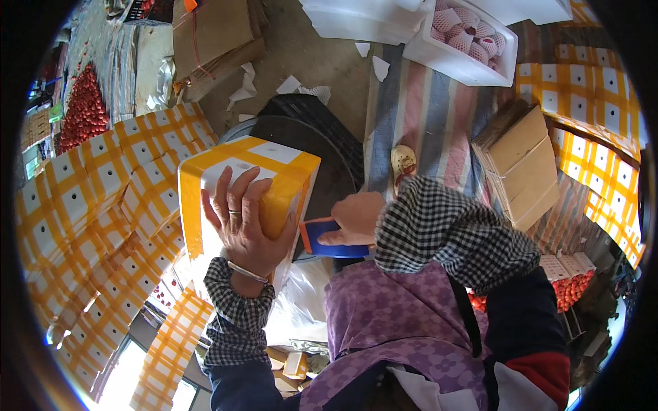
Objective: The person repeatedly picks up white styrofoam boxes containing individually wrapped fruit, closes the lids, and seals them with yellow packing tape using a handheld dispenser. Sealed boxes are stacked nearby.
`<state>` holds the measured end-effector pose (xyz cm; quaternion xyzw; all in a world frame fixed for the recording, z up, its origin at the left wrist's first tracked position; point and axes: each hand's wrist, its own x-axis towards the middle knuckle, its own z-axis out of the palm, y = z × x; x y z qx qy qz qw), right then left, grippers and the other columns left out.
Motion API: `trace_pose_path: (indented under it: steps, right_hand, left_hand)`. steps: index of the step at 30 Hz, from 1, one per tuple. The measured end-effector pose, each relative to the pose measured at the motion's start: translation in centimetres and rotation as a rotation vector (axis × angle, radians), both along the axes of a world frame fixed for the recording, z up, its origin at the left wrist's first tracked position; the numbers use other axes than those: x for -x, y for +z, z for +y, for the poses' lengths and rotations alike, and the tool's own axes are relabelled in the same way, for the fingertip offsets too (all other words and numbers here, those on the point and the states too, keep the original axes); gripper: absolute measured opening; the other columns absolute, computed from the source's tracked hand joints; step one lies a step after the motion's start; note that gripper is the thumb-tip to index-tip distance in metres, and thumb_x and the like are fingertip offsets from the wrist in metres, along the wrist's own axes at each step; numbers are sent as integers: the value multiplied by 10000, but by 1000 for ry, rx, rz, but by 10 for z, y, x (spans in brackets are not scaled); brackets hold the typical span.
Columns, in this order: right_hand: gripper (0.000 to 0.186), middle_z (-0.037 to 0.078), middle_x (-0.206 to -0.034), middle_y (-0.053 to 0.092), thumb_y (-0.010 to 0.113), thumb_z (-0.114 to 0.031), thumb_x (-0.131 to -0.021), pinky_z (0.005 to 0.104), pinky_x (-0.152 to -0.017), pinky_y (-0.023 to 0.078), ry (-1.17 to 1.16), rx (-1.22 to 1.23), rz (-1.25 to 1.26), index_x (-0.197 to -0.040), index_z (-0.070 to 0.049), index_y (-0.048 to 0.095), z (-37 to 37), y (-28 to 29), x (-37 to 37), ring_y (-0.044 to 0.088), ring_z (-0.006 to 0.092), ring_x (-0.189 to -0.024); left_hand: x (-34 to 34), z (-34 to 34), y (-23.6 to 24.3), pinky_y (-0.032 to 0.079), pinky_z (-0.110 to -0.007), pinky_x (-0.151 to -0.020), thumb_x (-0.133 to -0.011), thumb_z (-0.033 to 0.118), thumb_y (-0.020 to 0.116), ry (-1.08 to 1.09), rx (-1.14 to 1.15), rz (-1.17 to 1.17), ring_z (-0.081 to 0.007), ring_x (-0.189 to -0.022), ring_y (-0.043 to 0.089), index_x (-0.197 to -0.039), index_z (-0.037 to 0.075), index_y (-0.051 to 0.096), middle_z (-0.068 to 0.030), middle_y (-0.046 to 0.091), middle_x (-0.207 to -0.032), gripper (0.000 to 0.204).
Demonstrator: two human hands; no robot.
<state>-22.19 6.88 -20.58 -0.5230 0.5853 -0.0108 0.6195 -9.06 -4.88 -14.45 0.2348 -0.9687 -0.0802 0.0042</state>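
A white foam box [303, 170] wrapped with bands of yellow tape stands tilted in front of me, over a dark round tub or stand [336, 164]. My left hand [248, 212] lies on the box, its fingers outstretched and apart; a ring and a bracelet show on it. Close to the box's right side, my right hand [356, 218] is closed around a flat blue thing with orange edges [322, 241]. Its exact kind is partly hidden by my fingers. The thing's left end is at or very near the box wall; I cannot tell whether they touch.
Taped foam boxes [89, 185] are stacked at left, more [582, 96] at right. An open foam box [459, 68] of net-wrapped fruit sits at the back. Folded cardboard [524, 164] stands right, more cardboard [212, 38] back left. Red fruit [83, 109] is heaped far left.
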Motion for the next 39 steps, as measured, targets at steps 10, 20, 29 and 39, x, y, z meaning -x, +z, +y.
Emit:
trace_pose_path:
  steps: [10, 20, 29, 39]
  right_hand:
    - [677, 168, -773, 616, 476, -591, -768, 303, -626, 482, -650, -214, -65, -957, 49, 590, 110, -16, 3, 605, 219, -682]
    - [562, 99, -758, 606, 540, -463, -812, 233, -572, 449, -1165, 79, -100, -966, 76, 567, 128, 99, -1, 564, 111, -655]
    - [491, 71, -825, 608, 486, -421, -857, 220, -627, 458, -838, 117, -391, -981, 48, 561, 22, 194, -117, 571, 94, -718]
    - [576, 154, -835, 614, 470, -525, -813, 292, -660, 475, -279, 262, 28, -938, 27, 578, -113, 165, -263, 603, 223, -739]
  left_hand:
    - [-2, 48, -34, 113, -522, -1023, -840, 254, 466, -891, 646, -967, -267, -1279, 244, -1277, 76, 394, -96, 356, -1335, 478]
    - [-104, 64, 10, 264, -436, -962, -759, 280, 571, -572, -341, -482, -302, -1139, 401, -1156, 47, 492, -140, 485, -1183, 467]
    - [-288, -16, 11, 318, -407, -925, -751, 319, 585, 803, -277, 139, -292, -1017, 491, -1147, 73, 478, -150, 528, -1068, 478]
    - [-346, 24, -20, 436, -356, -847, -728, 300, 660, 931, -890, 973, -264, -1015, 521, -1226, 45, 392, -161, 520, -1093, 620]
